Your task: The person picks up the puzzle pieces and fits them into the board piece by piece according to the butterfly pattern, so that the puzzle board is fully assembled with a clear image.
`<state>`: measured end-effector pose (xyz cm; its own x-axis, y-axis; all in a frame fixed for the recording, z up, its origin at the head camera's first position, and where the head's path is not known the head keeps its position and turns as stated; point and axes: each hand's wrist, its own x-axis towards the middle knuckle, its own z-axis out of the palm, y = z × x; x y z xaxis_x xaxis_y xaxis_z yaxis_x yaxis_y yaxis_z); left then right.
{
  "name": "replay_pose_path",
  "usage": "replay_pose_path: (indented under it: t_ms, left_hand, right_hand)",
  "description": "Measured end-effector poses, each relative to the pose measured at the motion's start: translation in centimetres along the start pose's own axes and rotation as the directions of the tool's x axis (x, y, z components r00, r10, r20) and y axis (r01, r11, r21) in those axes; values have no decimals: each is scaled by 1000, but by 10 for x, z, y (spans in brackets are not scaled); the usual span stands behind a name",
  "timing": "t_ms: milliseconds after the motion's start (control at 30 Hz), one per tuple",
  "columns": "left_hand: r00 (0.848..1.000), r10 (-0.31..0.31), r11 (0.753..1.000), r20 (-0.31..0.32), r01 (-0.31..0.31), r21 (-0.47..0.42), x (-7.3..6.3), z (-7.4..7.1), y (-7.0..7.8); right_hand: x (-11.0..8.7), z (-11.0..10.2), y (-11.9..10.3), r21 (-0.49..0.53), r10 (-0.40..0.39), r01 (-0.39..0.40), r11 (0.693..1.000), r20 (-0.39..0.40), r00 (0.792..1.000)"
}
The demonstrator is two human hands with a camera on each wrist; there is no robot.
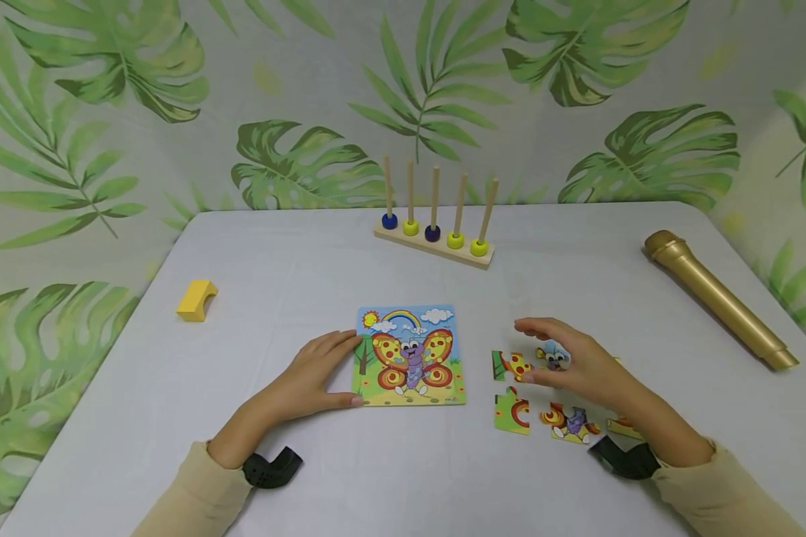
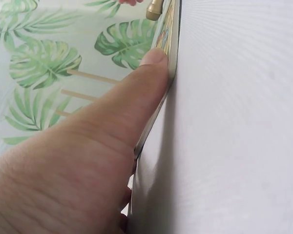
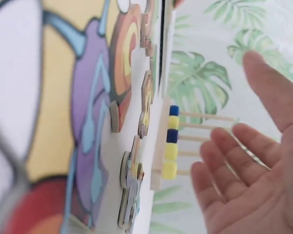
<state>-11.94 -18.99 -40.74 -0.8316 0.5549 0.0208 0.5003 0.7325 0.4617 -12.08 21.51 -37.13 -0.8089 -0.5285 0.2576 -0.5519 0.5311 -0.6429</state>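
My left hand (image 1: 314, 374) rests at the left side of a square butterfly puzzle board (image 1: 410, 391), fingers extended. Its thumb touches the board's near left corner; in the left wrist view the thumb (image 2: 154, 73) lies along the board's edge. My right hand (image 1: 587, 367) hovers over loose jigsaw pieces with thumb and fingers spread apart, holding nothing. Beside its fingertips lies a piece with a tree and wing (image 1: 510, 366). Nearer me are a green piece (image 1: 508, 414) and a purple-bodied piece (image 1: 571, 425). Other pieces are partly hidden under the right hand and forearm.
A wooden peg stand (image 1: 436, 246) with blue and yellow beads stands at the back of the white table (image 1: 275, 268). A gold microphone (image 1: 722, 298) lies far right. On the left sits a yellow arch block (image 1: 197, 300). Leaf-patterned cloth (image 1: 309, 164) hangs behind.
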Motion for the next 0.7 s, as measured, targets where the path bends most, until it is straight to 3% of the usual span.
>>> replay_pose_path:
  t_ms: [200,433,700]
  left_hand:
    - [1000,-4,1000,4,4,-1,0,-1,1]
    - [1000,-1,1000,0,1,-2,0,0,0]
    - [1000,2,1000,-1,-2,-5,-1,0,1]
  right_hand:
    - [-4,5,10,-3,68,-68,998,53,996]
    - [-7,9,18,13,180,-183,983,115,977]
    - [-6,14,26,-55,161,-155,986,144,976]
